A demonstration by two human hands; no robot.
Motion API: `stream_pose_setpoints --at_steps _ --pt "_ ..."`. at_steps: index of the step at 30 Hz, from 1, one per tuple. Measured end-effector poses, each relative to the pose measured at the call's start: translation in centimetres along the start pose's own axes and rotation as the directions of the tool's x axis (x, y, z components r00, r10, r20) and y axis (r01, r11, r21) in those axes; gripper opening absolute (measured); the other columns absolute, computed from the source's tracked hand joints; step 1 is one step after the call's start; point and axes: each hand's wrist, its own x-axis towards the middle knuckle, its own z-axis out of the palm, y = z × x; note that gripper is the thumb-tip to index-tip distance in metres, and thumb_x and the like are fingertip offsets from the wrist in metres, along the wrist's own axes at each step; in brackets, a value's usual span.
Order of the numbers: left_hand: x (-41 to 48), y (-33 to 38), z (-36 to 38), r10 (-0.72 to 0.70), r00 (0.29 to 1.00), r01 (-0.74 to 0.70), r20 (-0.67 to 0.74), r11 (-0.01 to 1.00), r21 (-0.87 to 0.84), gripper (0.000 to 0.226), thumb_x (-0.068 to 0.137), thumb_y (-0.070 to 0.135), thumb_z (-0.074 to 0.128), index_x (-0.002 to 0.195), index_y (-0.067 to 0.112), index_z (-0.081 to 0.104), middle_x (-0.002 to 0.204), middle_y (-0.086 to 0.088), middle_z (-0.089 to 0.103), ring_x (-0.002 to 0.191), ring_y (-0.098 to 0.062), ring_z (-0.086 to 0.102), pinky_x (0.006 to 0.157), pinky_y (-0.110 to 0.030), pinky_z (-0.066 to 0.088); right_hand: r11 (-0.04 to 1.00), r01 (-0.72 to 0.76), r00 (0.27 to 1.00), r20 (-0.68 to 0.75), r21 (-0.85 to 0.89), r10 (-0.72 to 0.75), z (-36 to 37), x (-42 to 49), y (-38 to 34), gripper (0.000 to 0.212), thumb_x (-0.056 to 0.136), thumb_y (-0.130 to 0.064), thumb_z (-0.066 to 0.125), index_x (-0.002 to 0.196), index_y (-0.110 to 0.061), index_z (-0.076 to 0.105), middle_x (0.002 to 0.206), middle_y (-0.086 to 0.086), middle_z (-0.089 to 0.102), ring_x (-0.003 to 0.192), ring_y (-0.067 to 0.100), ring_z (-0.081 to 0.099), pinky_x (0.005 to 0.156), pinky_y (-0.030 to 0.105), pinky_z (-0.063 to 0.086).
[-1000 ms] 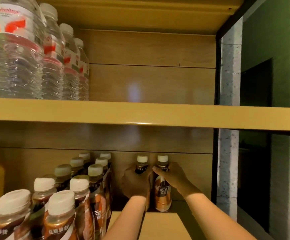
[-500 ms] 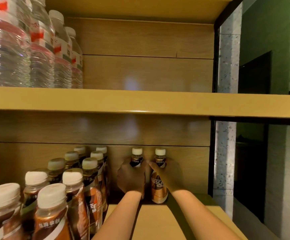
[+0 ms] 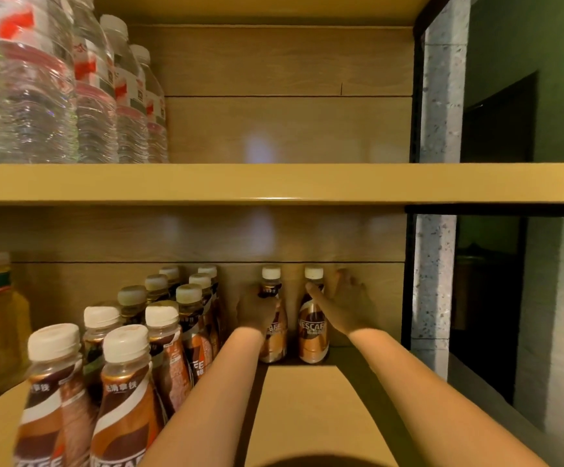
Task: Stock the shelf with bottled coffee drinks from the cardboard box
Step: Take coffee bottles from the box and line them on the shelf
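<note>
Fingers of the left hand (image 3: 257, 310) wrap the left brown, white-capped plastic coffee bottle (image 3: 273, 332) at the wooden shelf's (image 3: 307, 399) back, while the right hand (image 3: 344, 306) spreads open, thumb touching its twin (image 3: 313, 335); a careless withdrawal could topple either.

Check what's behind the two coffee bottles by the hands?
Only the wood back panel: both bottles stand at the shelf's rear. Left hand covers part of the left bottle; anything low behind them is hidden.
</note>
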Motion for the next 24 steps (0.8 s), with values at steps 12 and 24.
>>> stream_pose_setpoints --at_steps 12,24 --pt "-0.7 0.0 -0.6 0.032 0.999 -0.032 -0.043 0.999 0.006 0.038 0.079 0.011 0.07 0.116 0.014 0.06 0.117 -0.008 0.063 0.11 -0.027 0.058 0.094 -0.041 0.048 0.921 -0.054 0.872 0.43 -0.385 0.231 -2.9 -4.7 1.9 0.078 0.087 -0.069 0.029 0.146 -0.019 0.026 0.153 0.009 0.032 0.139 0.029 0.032 0.114 0.044 0.023" --pt "-2.0 -0.4 -0.9 0.14 0.989 -0.132 -0.04 0.979 0.155 0.037 0.084 0.022 0.064 0.119 0.02 0.054 0.125 -0.004 0.058 0.12 -0.027 0.051 0.101 -0.044 0.04 0.869 0.027 0.864 0.449 -0.494 0.229 -4.0 -6.1 0.2 0.072 0.091 -0.066 0.02 0.128 -0.014 0.052 0.133 0.007 0.055 0.122 0.024 0.051 0.099 0.034 0.037"
